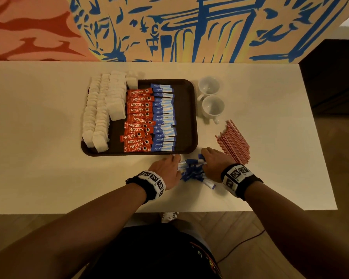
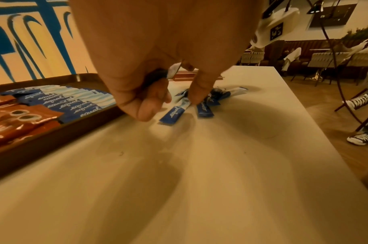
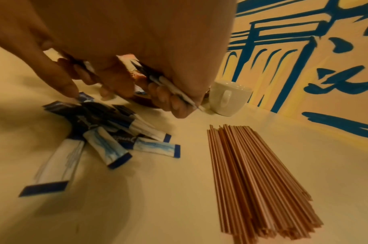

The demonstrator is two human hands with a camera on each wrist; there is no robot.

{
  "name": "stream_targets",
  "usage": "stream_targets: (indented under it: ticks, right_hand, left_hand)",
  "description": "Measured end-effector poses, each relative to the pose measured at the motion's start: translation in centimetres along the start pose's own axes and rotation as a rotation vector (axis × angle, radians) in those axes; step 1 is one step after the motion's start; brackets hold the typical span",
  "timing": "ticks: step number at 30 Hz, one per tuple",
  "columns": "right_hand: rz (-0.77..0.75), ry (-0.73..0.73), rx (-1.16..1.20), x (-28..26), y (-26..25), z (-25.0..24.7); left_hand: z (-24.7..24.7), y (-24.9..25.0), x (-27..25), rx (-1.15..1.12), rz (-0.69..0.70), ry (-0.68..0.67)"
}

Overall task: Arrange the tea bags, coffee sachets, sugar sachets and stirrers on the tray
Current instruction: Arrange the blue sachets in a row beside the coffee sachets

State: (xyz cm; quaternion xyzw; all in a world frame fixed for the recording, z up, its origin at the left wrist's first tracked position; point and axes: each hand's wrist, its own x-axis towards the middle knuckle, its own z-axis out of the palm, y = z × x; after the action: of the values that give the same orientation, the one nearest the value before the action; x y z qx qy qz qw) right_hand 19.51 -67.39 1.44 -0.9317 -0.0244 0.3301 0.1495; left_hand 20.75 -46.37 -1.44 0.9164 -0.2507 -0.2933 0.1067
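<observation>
Left hand (image 1: 168,171) and right hand (image 1: 212,165) both gripping sugar sachets (image 1: 191,170) from loose pile, just beside tray (image 1: 186,117)

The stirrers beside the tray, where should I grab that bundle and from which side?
Grip the stirrers around the middle, coming from above with the right hand, which is nearest. They lie flat on the table as a loose parallel fan, so a grasp across the middle would likely keep them together.

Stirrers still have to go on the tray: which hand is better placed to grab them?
Right. The right hand is beside the stirrers, though it grips sugar sachets now. The left hand is across the loose pile.
</observation>
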Motion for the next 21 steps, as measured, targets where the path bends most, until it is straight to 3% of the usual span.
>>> stream_targets:
  ticks: [6,14,21]
  right_hand:
    - [-0.115,-0.026,-0.202,0.4,1.1,2.4]
    - [-0.162,-0.023,-0.222,1.3,1.8,3.8]
    - [-0.179,0.041,-0.248,1.4,1.7,4.5]
  left_hand:
    - [0.6,-0.2,0.5,0.075,-0.022,-0.036]
    - [0.2,-0.9,-0.7,-0.036,-0.102,-0.033]
    - [0.4,0.5,-1.2,-0.054,-0.05,-0.055]
